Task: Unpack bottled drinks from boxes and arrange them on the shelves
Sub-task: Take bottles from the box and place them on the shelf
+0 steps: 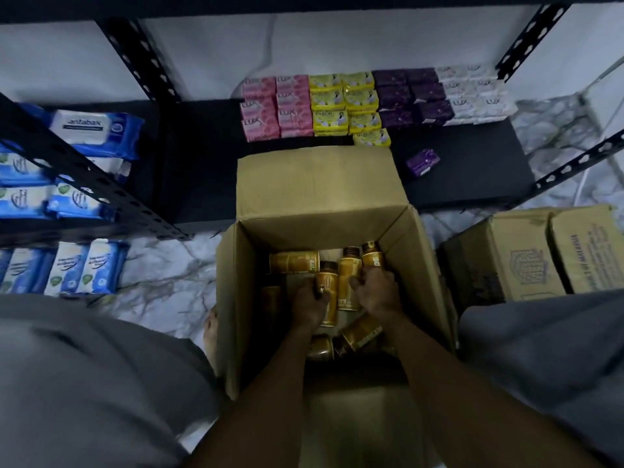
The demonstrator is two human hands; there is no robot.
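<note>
The open cardboard box sits on the marble floor, hemmed in by the person's knees in grey cloth on both sides. Its far flap stands up and leans over the front edge of the low black shelf board. The left half of that board is bare and dark; the right half carries rows of soap packs in pink, yellow, purple and white, with one loose purple pack lying apart near the front. Blue wipes packs fill the rack on the left, and closed boxes stand close beside the open one on the right.

Inside the box the light is dim. Gold-labelled bottles with dark caps lie at mixed angles: one bottle on its side by the far wall, others near the front wall partly hidden under the forearms. Labels are too blurred to read.

Both arms reach straight down into the box. The left hand has its fingers curled round a gold bottle, gripping it at the middle. The right hand is closed round another bottle near the right wall; whether it also holds the neighbouring bottle cannot be told
</note>
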